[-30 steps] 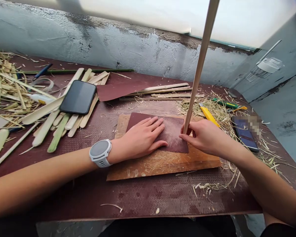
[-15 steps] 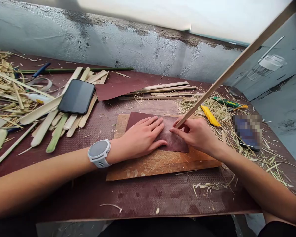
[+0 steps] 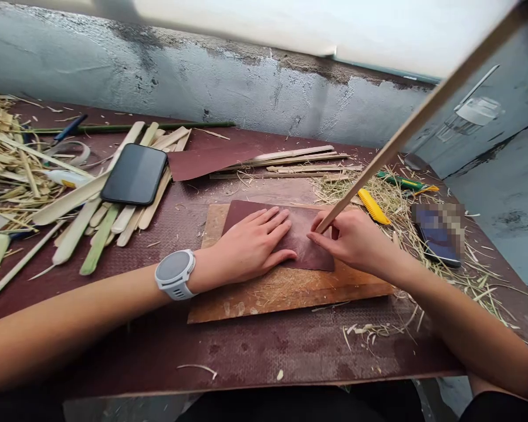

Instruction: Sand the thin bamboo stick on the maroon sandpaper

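The left hand lies flat on a sheet atop the board, presumably to keep the sheet from sliding. Apart from it, over the board's right part, the right hand pinches a stick near its lower end, likely for close control; the stick slants up beyond the board's far right. Whether its tip touches the sheet is hard to confirm. Its upper end blurs into the frame's corner, and part of the phone right of the board is pixelated.

The strip is matt wood — the black phone glossy.
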`<move>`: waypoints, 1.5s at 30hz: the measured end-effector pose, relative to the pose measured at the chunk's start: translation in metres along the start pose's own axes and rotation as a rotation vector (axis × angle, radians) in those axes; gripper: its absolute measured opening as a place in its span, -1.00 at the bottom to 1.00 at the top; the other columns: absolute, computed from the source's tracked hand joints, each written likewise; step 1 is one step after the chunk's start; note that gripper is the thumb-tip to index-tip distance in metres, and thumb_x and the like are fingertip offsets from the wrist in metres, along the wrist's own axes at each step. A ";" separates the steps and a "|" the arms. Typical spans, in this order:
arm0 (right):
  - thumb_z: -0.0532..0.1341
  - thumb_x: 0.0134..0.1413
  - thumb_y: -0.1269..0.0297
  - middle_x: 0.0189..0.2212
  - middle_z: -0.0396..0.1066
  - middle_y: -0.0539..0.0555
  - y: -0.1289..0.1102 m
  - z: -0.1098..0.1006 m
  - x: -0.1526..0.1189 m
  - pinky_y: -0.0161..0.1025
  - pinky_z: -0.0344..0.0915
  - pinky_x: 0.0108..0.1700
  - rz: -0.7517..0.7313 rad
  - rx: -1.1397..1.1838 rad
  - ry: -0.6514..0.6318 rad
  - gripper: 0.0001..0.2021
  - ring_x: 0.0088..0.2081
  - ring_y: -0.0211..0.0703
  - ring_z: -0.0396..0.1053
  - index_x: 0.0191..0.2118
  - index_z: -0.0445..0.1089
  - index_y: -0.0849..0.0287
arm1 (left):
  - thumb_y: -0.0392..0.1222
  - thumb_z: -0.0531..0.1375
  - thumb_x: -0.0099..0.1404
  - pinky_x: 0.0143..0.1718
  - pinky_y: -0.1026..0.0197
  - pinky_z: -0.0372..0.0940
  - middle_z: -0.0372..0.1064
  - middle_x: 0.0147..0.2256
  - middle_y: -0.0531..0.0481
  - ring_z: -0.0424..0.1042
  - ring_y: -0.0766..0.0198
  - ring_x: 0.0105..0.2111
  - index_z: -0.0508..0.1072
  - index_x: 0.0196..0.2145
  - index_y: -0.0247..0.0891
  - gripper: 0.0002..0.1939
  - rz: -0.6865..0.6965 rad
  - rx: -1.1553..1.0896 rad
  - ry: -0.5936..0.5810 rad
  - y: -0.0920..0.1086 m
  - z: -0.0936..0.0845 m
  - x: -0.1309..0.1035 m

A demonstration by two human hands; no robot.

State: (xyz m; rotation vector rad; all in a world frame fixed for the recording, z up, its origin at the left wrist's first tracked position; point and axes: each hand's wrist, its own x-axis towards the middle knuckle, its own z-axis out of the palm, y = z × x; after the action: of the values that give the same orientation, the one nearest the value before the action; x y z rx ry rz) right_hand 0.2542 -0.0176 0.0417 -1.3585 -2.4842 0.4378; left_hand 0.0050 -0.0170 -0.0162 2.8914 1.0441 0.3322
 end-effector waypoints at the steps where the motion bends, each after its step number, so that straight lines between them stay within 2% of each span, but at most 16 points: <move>1: 0.29 0.23 0.29 -0.40 0.55 0.02 0.000 -0.004 -0.002 -0.24 0.18 -0.33 0.015 -0.027 -0.035 -0.90 -0.46 -0.26 0.33 -0.30 0.54 0.15 | 0.28 -0.03 0.57 0.45 -0.11 0.07 0.14 0.41 -0.36 0.12 -0.16 0.43 0.30 0.35 -0.46 -0.24 0.002 0.001 -0.001 0.000 0.000 0.000; 6: 0.29 0.22 0.28 -0.45 0.54 0.08 0.000 -0.016 -0.008 -0.20 0.18 -0.33 0.038 -0.165 -0.176 -0.86 -0.42 -0.15 0.41 -0.37 0.54 0.13 | 0.28 -0.04 0.57 0.45 -0.11 0.07 0.13 0.41 -0.35 0.12 -0.17 0.43 0.29 0.35 -0.46 -0.24 0.004 -0.002 -0.005 0.001 -0.001 0.000; 9: 0.28 0.23 0.28 -0.46 0.54 0.07 -0.001 -0.016 -0.009 -0.20 0.18 -0.35 0.022 -0.180 -0.184 -0.87 -0.43 -0.14 0.42 -0.35 0.55 0.12 | 0.28 -0.05 0.57 0.45 -0.11 0.06 0.12 0.41 -0.36 0.12 -0.17 0.43 0.29 0.36 -0.46 -0.23 0.003 -0.005 -0.004 0.000 -0.001 0.000; 17: 0.30 0.27 0.23 -0.40 0.58 0.06 0.001 0.004 0.000 -0.23 0.25 -0.33 0.022 -0.003 0.011 -0.87 -0.45 -0.20 0.42 -0.25 0.56 0.16 | 0.29 -0.04 0.57 0.45 -0.14 0.08 0.11 0.42 -0.36 0.11 -0.16 0.44 0.28 0.36 -0.44 -0.24 -0.001 -0.026 -0.006 0.000 0.001 0.001; 23: 0.32 0.27 0.22 -0.45 0.55 0.03 0.007 0.019 0.005 -0.25 0.23 -0.35 -0.079 0.058 0.167 -0.82 -0.45 -0.23 0.42 -0.35 0.53 0.16 | 0.28 -0.05 0.57 0.45 -0.14 0.08 0.13 0.41 -0.36 0.11 -0.17 0.44 0.27 0.36 -0.49 -0.22 0.005 -0.017 -0.012 0.000 0.000 0.001; 28: 0.31 0.28 0.17 -0.42 0.58 0.02 0.012 0.030 0.008 -0.26 0.26 -0.35 -0.047 0.192 0.211 -0.83 -0.44 -0.24 0.41 -0.28 0.55 0.15 | 0.28 -0.06 0.57 0.43 -0.15 0.10 0.12 0.41 -0.38 0.12 -0.19 0.43 0.25 0.38 -0.49 -0.21 0.001 -0.021 -0.007 0.000 0.001 0.001; 33: 0.30 0.26 0.21 -0.40 0.60 0.03 0.007 0.020 0.007 -0.25 0.25 -0.35 -0.033 0.121 0.143 -0.86 -0.47 -0.25 0.38 -0.27 0.57 0.14 | 0.29 -0.08 0.57 0.45 -0.13 0.08 0.15 0.40 -0.36 0.11 -0.15 0.44 0.26 0.37 -0.45 -0.23 0.012 -0.023 0.005 -0.001 0.002 0.001; 37: 0.29 0.24 0.27 -0.36 0.60 0.07 0.003 0.003 0.000 -0.22 0.26 -0.31 0.018 0.024 -0.002 -0.87 -0.42 -0.20 0.41 -0.24 0.59 0.16 | 0.29 -0.07 0.57 0.47 -0.10 0.04 0.12 0.41 -0.36 0.10 -0.13 0.44 0.29 0.35 -0.46 -0.23 0.015 -0.020 -0.002 -0.001 0.000 0.001; 41: 0.29 0.25 0.22 -0.42 0.57 0.09 0.004 -0.010 -0.006 -0.18 0.21 -0.33 0.071 -0.068 -0.169 -0.83 -0.42 -0.14 0.41 -0.31 0.59 0.15 | 0.28 -0.06 0.57 0.47 -0.09 0.03 0.12 0.42 -0.33 0.10 -0.14 0.44 0.29 0.35 -0.46 -0.24 0.009 -0.015 -0.008 0.000 -0.001 0.001; 45: 0.28 0.26 0.22 -0.45 0.57 0.10 0.003 -0.016 -0.009 -0.16 0.18 -0.35 0.051 -0.109 -0.233 -0.80 -0.44 -0.13 0.41 -0.36 0.58 0.13 | 0.27 -0.04 0.57 0.47 -0.08 0.03 0.11 0.42 -0.33 0.10 -0.13 0.44 0.29 0.35 -0.45 -0.25 0.002 -0.015 -0.017 0.000 -0.002 0.001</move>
State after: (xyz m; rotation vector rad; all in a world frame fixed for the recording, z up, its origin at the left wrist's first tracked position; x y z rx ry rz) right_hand 0.2675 -0.0215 0.0539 -1.4923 -2.7009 0.5051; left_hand 0.0058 -0.0165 -0.0137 2.8772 1.0314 0.3131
